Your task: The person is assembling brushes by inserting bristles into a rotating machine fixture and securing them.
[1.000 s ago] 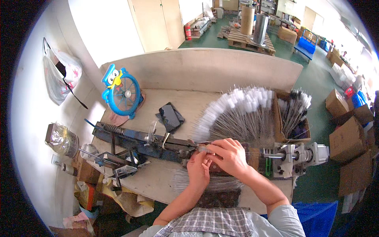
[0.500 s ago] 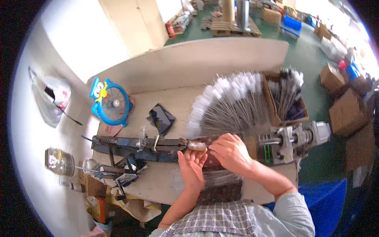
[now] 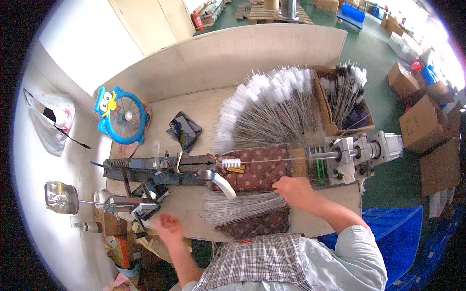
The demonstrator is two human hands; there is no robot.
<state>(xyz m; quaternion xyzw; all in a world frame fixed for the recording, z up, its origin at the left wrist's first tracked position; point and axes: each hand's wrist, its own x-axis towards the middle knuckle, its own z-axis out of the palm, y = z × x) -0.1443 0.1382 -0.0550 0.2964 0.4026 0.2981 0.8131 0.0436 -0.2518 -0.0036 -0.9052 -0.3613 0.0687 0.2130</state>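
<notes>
A long bench machine (image 3: 145, 165) lies across the table. At its middle sits a small white-bristled brush (image 3: 231, 163), its thin wire stretching right toward the motor-end shaft (image 3: 323, 155). A lever with a white grip (image 3: 224, 186) juts out just below the brush. My right hand (image 3: 295, 192) has its fingers pinched together at the right end of a bundle of thin wires (image 3: 245, 208); what is between the fingertips is too small to make out. My left hand (image 3: 170, 230) is near the table's front edge at the left, blurred by motion, below the machine's black metal frame (image 3: 143, 206).
Behind the machine, many finished white-tipped wire brushes (image 3: 276, 106) fan out beside a cardboard box (image 3: 332, 116) of more brushes. A blue cartoon fan (image 3: 127, 116) stands at the back left. A dotted brown cloth (image 3: 262, 167) lies under the wire. A blue crate (image 3: 393, 233) is at the right.
Both hands have left the brush at the machine's middle. The left swung left and nearer to me; the right came down beside the wire bundle. The brush and white-gripped lever are now uncovered.
</notes>
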